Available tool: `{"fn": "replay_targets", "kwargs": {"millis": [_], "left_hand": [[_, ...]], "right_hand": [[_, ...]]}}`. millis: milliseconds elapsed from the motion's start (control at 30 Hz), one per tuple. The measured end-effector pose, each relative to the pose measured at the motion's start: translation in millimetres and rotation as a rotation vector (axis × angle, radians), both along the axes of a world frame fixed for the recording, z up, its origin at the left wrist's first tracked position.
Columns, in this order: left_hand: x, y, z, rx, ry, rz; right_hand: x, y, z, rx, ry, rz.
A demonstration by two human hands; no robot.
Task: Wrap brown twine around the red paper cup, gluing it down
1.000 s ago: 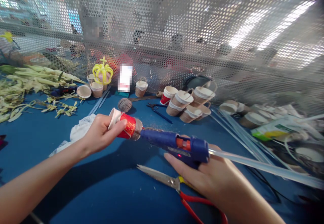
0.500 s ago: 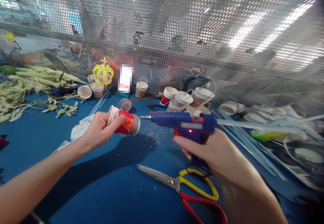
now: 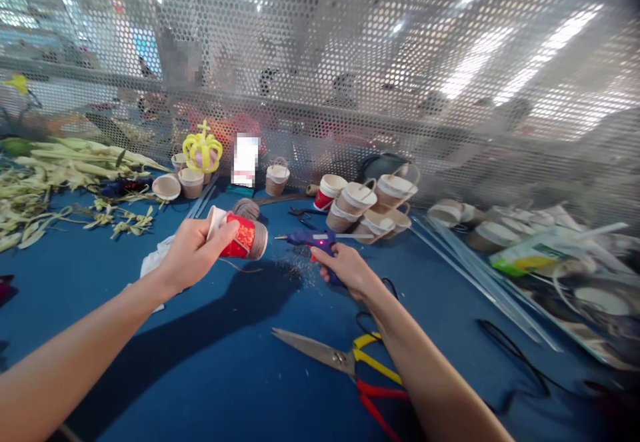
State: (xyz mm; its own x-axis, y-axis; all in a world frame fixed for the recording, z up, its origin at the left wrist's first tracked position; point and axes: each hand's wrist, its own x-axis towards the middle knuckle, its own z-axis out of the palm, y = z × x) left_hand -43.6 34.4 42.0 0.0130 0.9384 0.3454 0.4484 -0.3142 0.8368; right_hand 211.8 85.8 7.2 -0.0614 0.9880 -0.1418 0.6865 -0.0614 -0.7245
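My left hand (image 3: 193, 255) grips a small red paper cup (image 3: 239, 236) lying sideways, its lower part wrapped in brown twine, held above the blue table (image 3: 210, 375). My right hand (image 3: 345, 267) is stretched farther out and closed round the handle of a blue hot glue gun (image 3: 313, 238), whose nozzle points left toward the cup with a gap between them. A clear glue stick pokes out of the gun's back. A ball of twine (image 3: 246, 208) lies just behind the cup.
Scissors (image 3: 350, 365) with yellow and red handles lie open near me. Several twine-wrapped cups (image 3: 373, 205) cluster at the back, with clear glue sticks (image 3: 475, 262) to the right. Green leaf strips (image 3: 55, 169) cover the left. A perforated metal screen (image 3: 350, 62) closes the far side.
My right hand pulled the glue gun off the cup's bottom, raised it, then carried it away toward the table's far middle. The left hand kept the cup nearly still.
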Motion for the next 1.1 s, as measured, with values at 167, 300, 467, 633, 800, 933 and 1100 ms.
{"fn": "replay_targets", "kwargs": {"millis": [167,300,467,633,800,933,1100], "left_hand": [[3,-3,3.9,0.015,0.029,-0.115],[5,-8,5.4,0.027,0.094,-0.217],[8,-17,7.1,0.099,0.182,-0.466],[12,-28,14.2,0.305,0.224,-0.624],[17,-34,17.3,0.211,0.324,-0.757],[19,-33,14.1,0.095,0.376,-0.752],[18,-29,9.7,0.014,0.341,-0.656]], "right_hand": [[3,3,-3.2,0.15,-0.222,-0.012],[-5,-8,15.9,0.273,-0.289,0.016],[-30,-31,49.3,0.133,-0.005,0.378],[-53,-40,58.8,-0.169,0.262,0.599],[-65,-45,51.8,-0.337,0.703,0.66],[-65,-51,49.1,-0.2,0.871,0.447],[-60,-54,51.4,-0.026,0.862,0.347]]}}
